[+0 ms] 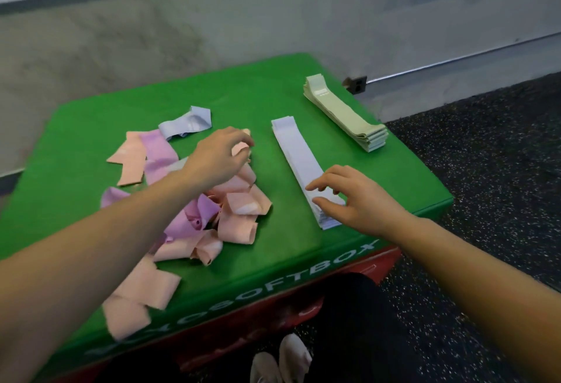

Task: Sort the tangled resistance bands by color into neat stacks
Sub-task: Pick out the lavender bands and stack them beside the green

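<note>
A tangled heap of pink and purple bands (pixel 230 212) lies on the left half of the green soft box (pixel 285 240). My left hand (pixel 220 154) reaches over the heap and pinches a pink band (pixel 240 149) at its far edge. A loose pale blue band (pixel 186 123) lies crumpled behind the heap. A neat pale blue stack (pixel 299 151) runs down the middle right; my right hand (pixel 349 197) rests on its near end with spread fingers. A neat pale green stack (pixel 344 115) sits at the far right corner.
More pink bands (pixel 142 294) lie near the box's front left edge. The box stands on a red base (pixel 273 322) over dark speckled floor (pixel 485 170), close to a grey wall with a socket (pixel 356 84). My shoes (pixel 280 358) show below the front edge.
</note>
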The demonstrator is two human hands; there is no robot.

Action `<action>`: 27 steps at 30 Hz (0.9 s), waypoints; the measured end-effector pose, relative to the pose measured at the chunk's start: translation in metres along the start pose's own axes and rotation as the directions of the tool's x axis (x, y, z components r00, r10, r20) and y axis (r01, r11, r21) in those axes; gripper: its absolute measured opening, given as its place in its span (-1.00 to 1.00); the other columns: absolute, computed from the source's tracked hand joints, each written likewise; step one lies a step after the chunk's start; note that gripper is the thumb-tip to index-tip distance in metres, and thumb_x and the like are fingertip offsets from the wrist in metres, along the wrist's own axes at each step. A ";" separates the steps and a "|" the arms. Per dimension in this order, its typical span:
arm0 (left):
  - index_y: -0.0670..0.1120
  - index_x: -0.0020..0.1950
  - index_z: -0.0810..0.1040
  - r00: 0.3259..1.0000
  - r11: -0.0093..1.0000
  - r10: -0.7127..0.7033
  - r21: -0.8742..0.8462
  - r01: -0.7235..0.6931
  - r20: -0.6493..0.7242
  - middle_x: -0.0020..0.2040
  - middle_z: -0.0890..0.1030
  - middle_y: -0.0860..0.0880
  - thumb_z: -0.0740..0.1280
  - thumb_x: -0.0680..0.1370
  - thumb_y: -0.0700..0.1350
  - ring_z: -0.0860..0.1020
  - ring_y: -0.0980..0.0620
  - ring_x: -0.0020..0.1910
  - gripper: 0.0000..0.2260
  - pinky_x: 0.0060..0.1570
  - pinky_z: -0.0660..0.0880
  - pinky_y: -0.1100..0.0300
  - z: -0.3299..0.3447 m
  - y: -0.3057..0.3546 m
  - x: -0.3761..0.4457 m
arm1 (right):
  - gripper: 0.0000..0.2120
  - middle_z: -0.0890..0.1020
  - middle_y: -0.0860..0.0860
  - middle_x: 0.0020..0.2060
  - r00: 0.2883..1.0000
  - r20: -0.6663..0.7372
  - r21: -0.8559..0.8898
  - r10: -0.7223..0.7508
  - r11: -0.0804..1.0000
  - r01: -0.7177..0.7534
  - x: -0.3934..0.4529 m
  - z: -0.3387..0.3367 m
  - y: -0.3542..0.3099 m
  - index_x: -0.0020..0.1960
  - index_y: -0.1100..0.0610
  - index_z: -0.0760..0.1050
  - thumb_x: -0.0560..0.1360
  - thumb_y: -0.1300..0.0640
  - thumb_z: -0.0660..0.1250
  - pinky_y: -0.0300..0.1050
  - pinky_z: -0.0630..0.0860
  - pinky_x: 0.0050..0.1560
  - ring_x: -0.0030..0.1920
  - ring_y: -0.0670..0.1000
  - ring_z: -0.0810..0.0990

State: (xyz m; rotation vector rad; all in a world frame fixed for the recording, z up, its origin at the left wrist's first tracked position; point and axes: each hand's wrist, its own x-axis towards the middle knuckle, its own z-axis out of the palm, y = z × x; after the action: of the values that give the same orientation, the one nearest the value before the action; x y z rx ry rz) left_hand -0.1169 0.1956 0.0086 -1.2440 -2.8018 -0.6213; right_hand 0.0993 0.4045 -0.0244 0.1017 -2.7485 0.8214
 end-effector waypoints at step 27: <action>0.06 0.23 0.55 0.950 0.953 -0.272 -0.177 0.245 -0.151 0.21 0.60 0.08 0.16 0.61 0.16 0.53 0.02 0.14 -0.68 0.23 0.42 -0.01 0.014 -0.171 -0.106 | -0.75 0.66 0.03 0.13 0.990 0.125 -0.025 -0.069 0.997 0.072 0.258 0.139 -0.092 0.18 0.11 0.63 0.53 0.21 0.31 -0.12 0.41 0.21 0.15 0.01 0.56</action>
State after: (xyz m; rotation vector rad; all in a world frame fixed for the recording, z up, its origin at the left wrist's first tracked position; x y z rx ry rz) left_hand -0.1646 0.0217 -0.0819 -0.7933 -2.8336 -0.9299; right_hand -0.1685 0.2536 -0.0160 0.2511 -2.8531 0.7807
